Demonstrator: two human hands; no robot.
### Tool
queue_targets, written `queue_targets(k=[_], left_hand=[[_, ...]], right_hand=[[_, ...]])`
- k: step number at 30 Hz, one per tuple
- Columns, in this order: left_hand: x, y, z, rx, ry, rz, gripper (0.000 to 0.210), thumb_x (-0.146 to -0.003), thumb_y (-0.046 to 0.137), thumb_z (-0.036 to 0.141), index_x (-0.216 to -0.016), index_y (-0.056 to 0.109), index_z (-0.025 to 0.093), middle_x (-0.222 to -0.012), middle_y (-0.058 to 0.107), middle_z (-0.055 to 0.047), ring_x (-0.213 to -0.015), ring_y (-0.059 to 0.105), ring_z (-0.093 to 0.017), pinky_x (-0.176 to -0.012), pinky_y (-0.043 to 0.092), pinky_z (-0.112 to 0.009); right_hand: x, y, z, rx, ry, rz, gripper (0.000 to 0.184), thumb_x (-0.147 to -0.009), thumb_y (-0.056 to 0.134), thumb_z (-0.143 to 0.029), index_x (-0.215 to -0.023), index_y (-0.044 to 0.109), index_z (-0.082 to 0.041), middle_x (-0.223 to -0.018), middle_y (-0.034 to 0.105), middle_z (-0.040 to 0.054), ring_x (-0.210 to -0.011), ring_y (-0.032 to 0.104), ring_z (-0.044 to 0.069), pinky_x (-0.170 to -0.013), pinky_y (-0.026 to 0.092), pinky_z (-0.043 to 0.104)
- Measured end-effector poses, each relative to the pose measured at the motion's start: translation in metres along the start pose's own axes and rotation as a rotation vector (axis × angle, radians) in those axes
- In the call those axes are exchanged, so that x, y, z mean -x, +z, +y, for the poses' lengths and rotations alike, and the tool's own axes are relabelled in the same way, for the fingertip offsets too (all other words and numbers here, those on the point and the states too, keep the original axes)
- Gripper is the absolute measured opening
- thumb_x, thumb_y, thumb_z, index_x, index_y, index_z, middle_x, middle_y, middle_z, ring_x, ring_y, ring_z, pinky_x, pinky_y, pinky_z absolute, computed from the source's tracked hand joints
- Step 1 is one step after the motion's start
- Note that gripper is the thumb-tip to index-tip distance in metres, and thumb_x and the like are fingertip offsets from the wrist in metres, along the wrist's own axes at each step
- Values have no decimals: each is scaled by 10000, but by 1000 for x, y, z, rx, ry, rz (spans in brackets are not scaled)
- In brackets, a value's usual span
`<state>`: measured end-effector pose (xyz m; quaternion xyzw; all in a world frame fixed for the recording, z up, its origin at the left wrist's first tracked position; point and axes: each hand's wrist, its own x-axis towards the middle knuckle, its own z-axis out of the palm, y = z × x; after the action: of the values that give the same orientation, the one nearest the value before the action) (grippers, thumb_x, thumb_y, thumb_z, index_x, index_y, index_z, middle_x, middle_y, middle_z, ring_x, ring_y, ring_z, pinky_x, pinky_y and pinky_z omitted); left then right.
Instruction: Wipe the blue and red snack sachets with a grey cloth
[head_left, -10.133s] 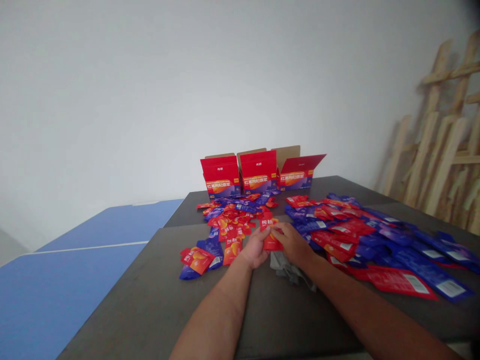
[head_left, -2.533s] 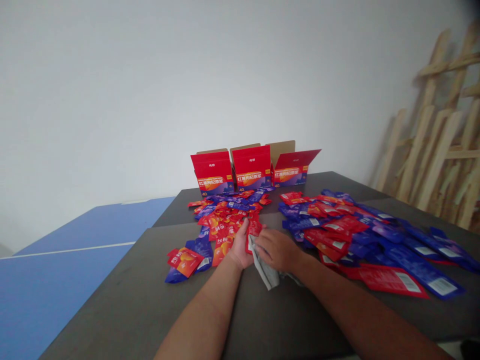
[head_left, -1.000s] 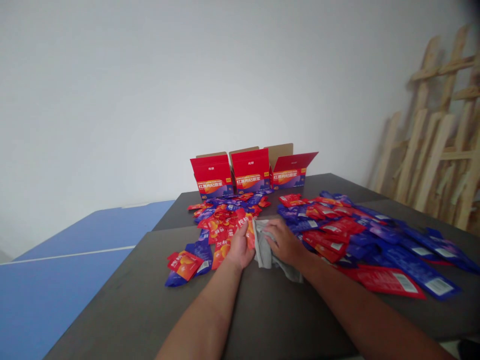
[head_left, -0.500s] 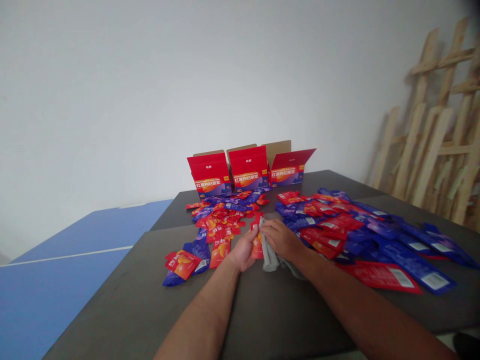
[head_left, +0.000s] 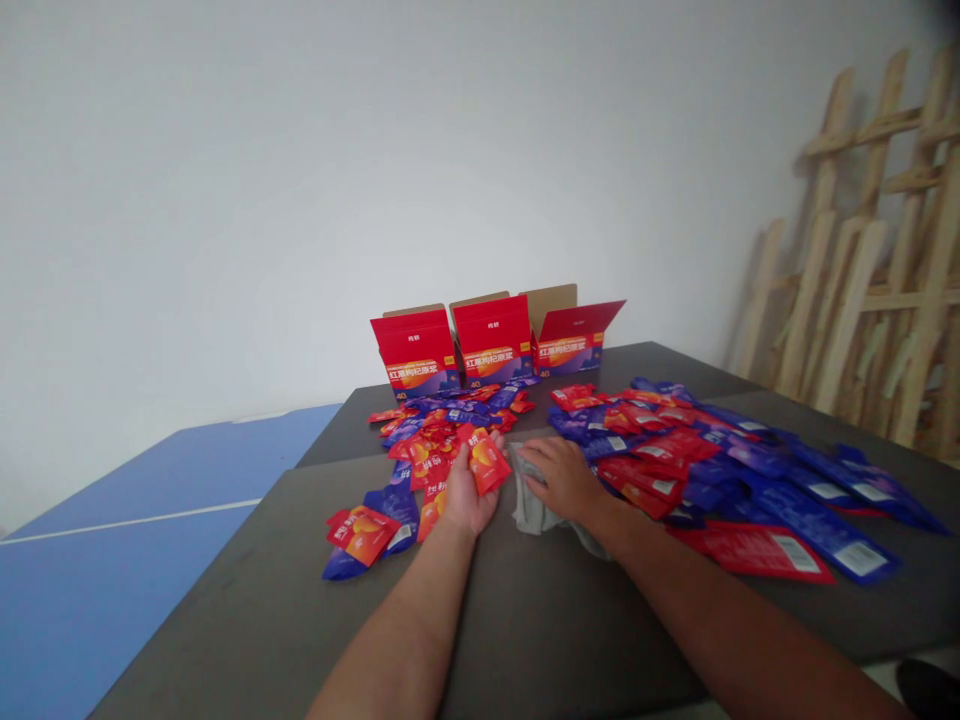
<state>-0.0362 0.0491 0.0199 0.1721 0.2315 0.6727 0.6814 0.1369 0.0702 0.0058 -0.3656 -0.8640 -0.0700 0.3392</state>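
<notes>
In my left hand (head_left: 468, 497) lies a red sachet (head_left: 486, 462) with an orange fruit print, the thumb resting on it. My right hand (head_left: 564, 474) grips a grey cloth (head_left: 531, 508) just to the right of it, apart from the sachet. Left of my left hand spreads a pile of red and blue sachets (head_left: 429, 466), with a few more red sachets (head_left: 364, 533) nearer the table's left edge. To the right of my right hand is a larger heap of red and blue sachets (head_left: 679, 445), some long with white barcode labels.
Three red and purple cartons (head_left: 492, 352) with raised flaps stand at the back of the dark table (head_left: 570, 620). A blue table (head_left: 187, 520) adjoins on the left. Wooden frames (head_left: 862, 280) lean against the wall at right.
The red sachet has moved left, away from the cloth, and now lies tilted in my left hand. My right hand stays with the cloth, no longer pressing it against the sachet.
</notes>
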Motion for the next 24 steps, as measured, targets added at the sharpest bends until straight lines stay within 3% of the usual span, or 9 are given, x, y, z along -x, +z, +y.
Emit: queue_targets(k=[3, 6, 10, 14, 18, 21, 24], left_hand=[[1, 1, -4, -19, -119, -79, 410, -906, 436, 386, -1147, 595, 95, -1102, 669, -117, -1029, 628, -195, -885, 506, -297], [5, 2, -13, -68, -194, -102, 392, -890, 472, 409, -1096, 613, 106, -1058, 680, -107, -1000, 635, -194, -867, 505, -289], [10, 4, -22, -175, -172, -86, 392, -868, 510, 455, -1076, 621, 142, -1018, 686, -95, -988, 635, -211, -856, 496, -314], [10, 1, -26, -242, -90, -225, 559, -860, 417, 609, -1154, 590, 166, -1062, 670, -110, -1059, 598, -232, -903, 453, -346], [7, -4, -29, -362, -87, -243, 587, -849, 428, 623, -1187, 566, 164, -1126, 652, -135, -1141, 550, -231, -959, 390, -340], [5, -7, -32, -406, -74, -247, 491, -847, 523, 528, -1161, 584, 155, -1196, 625, -152, -1177, 524, -238, -989, 357, -351], [3, -10, -35, -450, -54, -274, 395, -772, 690, 281, -1139, 595, 167, -1246, 601, -146, -1148, 543, -225, -999, 346, -344]], right_hand=[[-1, -7, -13, 34, -31, 53, 610, -767, 651, -337, -1345, 471, -260, -1345, 483, 100, -1196, 410, 308, -974, 334, 486], [-1, -10, -20, 19, -147, 30, 562, -790, 621, -277, -1336, 490, -283, -1374, 465, 88, -1252, 377, 299, -1008, 308, 486], [0, -8, -21, -32, -220, -22, 456, -810, 580, -203, -1261, 572, -268, -1306, 543, 82, -1199, 448, 271, -997, 350, 466], [-2, -11, -9, -109, -115, 94, 441, -826, 514, -152, -1258, 573, -219, -1252, 587, 93, -1159, 500, 237, -972, 422, 421], [-6, -35, 18, -138, 61, 236, 365, -861, 448, -150, -1186, 611, -186, -1177, 633, 89, -1095, 559, 213, -966, 440, 401], [-9, -66, 39, -87, 247, 260, 276, -878, 493, -252, -1089, 656, -181, -1090, 674, 88, -1008, 611, 221, -906, 468, 376], [-9, -99, 58, 10, 370, 122, 240, -867, 537, -318, -1024, 681, -208, -990, 707, 69, -894, 647, 221, -793, 486, 334]])
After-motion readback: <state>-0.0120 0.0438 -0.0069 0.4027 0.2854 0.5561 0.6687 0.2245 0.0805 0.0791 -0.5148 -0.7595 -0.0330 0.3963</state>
